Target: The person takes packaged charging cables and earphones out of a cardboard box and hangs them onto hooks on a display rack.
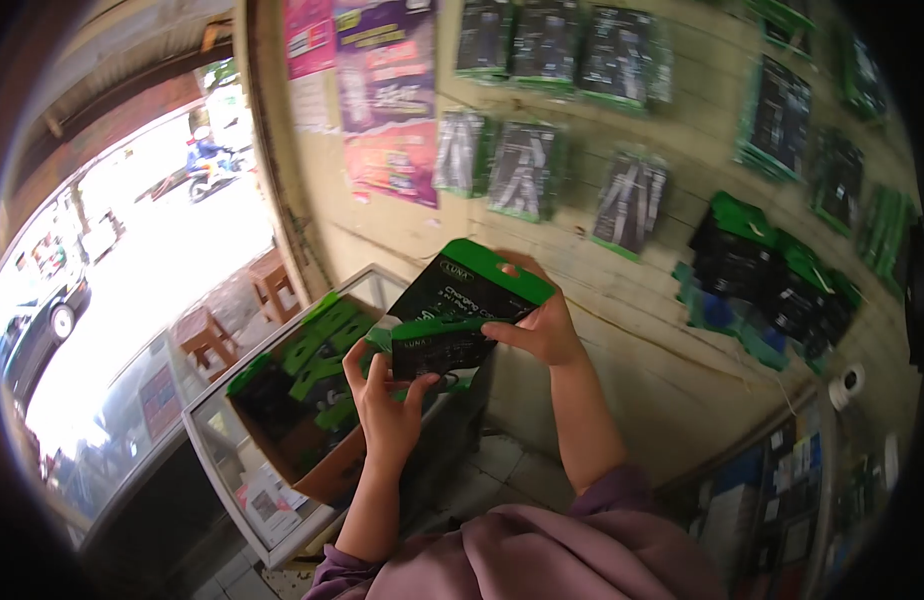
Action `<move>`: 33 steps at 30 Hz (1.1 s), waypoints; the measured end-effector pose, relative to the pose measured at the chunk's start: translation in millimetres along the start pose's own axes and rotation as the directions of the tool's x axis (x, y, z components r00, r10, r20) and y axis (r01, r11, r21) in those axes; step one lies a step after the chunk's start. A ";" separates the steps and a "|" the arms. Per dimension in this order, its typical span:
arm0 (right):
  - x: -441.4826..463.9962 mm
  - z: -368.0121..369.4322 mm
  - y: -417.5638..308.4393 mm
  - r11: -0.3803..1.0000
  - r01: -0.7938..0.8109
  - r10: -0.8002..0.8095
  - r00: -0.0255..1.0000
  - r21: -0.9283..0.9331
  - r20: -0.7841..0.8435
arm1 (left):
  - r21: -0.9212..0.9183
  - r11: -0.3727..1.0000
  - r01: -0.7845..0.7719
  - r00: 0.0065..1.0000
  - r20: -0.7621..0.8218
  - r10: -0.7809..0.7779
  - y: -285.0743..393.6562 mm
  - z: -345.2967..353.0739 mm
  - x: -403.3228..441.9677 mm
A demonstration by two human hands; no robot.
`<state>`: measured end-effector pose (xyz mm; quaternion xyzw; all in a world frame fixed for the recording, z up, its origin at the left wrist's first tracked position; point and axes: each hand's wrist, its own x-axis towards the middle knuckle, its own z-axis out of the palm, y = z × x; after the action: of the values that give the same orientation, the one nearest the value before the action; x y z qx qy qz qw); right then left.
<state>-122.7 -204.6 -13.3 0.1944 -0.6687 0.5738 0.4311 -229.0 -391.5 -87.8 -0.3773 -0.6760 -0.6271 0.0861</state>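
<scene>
In front of my body I hold black-and-green LUNA packages in both hands. The larger charging cable package [452,285] stands tilted at the back, with a hang hole in its green top edge. A smaller cable package [437,350] overlaps its lower front. My right hand [544,325] grips the right edge of the larger one, thumb in front near the smaller package's top corner. My left hand [390,405] pinches the smaller package at its lower left, thumb in front. Some fingers of both hands are hidden behind the packages.
A cardboard box [332,480] of green-and-black packages sits on a glass display case [207,430] at left. Packaged accessories [527,170] hang on the wall beside posters [387,100]. Wooden stools [204,335] stand by the open street side. Another shelf [772,500] is at lower right.
</scene>
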 end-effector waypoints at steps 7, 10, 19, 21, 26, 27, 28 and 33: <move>-92.4 -79.9 -102.1 0.903 -0.121 0.066 0.987 -0.413 -0.145 | -0.302 0.947 -0.113 0.971 0.169 0.170 53.0 125.4 -32.5; -132.2 -120.1 -143.4 0.888 -0.255 0.128 0.936 -0.382 -0.327 | -0.295 0.902 -0.314 0.892 0.233 0.387 94.3 166.0 -54.7; -221.5 -176.1 -274.3 0.733 -0.396 0.001 0.814 -0.554 -0.581 | -0.673 0.628 0.391 0.701 0.660 0.270 176.9 276.5 -140.2; -237.6 -183.5 -294.7 0.724 -0.413 -0.041 0.774 -0.552 -0.632 | -0.679 0.627 0.383 0.683 0.665 0.302 192.0 294.8 -154.6; -271.6 -197.4 -331.3 0.761 -0.290 -0.191 0.755 -0.580 -0.628 | -0.733 0.500 0.462 0.678 0.655 0.334 238.6 322.6 -180.9; -280.1 -198.8 -335.8 0.754 -0.290 -0.203 0.751 -0.590 -0.628 | -0.735 0.494 0.465 0.670 0.656 0.346 248.6 328.4 -184.3; -289.6 -200.0 -338.6 0.782 -0.343 -0.154 0.702 -0.520 -0.695 | -0.743 0.425 0.518 0.689 0.656 0.308 260.1 334.8 -187.0; -316.8 -215.2 -339.2 0.303 -0.449 -0.416 0.731 -0.841 -0.541 | -0.844 0.237 0.481 0.776 0.535 0.333 301.8 381.8 -196.5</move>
<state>384.4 -168.0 -69.6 -0.3327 -0.6638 0.0942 0.6632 231.3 -143.5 -43.2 -0.4945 -0.1445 -0.7434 -0.4265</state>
